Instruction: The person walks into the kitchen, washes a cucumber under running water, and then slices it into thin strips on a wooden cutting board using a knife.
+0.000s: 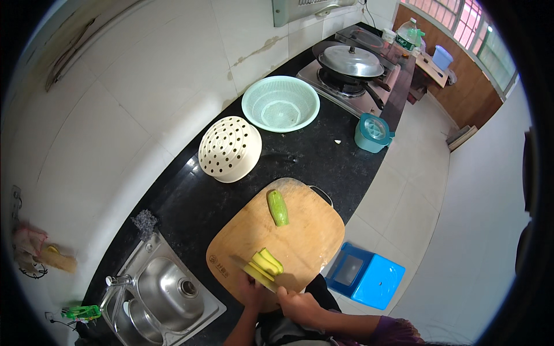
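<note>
My right hand [301,308] grips the handle of a kitchen knife [272,285], its blade angled over the near part of a wooden cutting board [233,235]. Pale green-edged zucchini slices [267,261] lean together along the blade's far side. On the blade's near side, my left hand [250,292] is low over the board; its fingertips are partly hidden, so what they hold is unclear. Farther up the board lies a larger piece of green zucchini [278,208], its cut end towards me.
An upturned cream colander [231,149] and a mint-green basket [281,104] stand beyond the board. A teal lidded container [373,133] sits near the counter edge. Left is a steel sink [169,294]; a lidded pan [352,62] rests on the stove. A blue stool [365,277] stands on the floor.
</note>
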Motion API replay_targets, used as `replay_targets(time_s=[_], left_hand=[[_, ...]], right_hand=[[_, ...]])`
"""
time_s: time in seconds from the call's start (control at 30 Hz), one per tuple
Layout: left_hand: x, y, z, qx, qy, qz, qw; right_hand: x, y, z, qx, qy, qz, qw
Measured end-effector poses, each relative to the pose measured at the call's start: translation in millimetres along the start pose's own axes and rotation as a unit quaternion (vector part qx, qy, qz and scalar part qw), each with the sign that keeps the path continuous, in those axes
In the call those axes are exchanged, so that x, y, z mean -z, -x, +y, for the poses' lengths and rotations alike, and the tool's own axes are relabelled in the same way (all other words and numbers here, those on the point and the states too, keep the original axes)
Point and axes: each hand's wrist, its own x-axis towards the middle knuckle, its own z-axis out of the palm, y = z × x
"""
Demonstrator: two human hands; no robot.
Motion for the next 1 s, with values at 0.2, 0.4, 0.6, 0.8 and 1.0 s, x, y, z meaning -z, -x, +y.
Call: replay_targets(time_s=[0.2,0.4,0.6,0.8,1.0], left_hand=[[-1,-2,5,0.038,0.072,-0.031,0.996],[1,-4,24,-0.004,-0.009,-0.018,1.0],[0,-4,9,-0.019,-0.018,-0.008,1.0],[5,-3,21,-0.032,-0.109,-0.011,0.993],[4,-2,21,0.001,-0.065,-0.003,0.998]], right_hand=[[25,18,-12,-0.021,0.004,-0.029,0.999],[30,18,-12,-0.017,0.022,-0.044,0.999],[22,7,-10,-0.015,0.003,-0.03,0.999],[-17,-15,7,-0.008,0.058,-0.02,0.998],[-19,-21,15,-0.006,0.02,-0.03,0.999]])
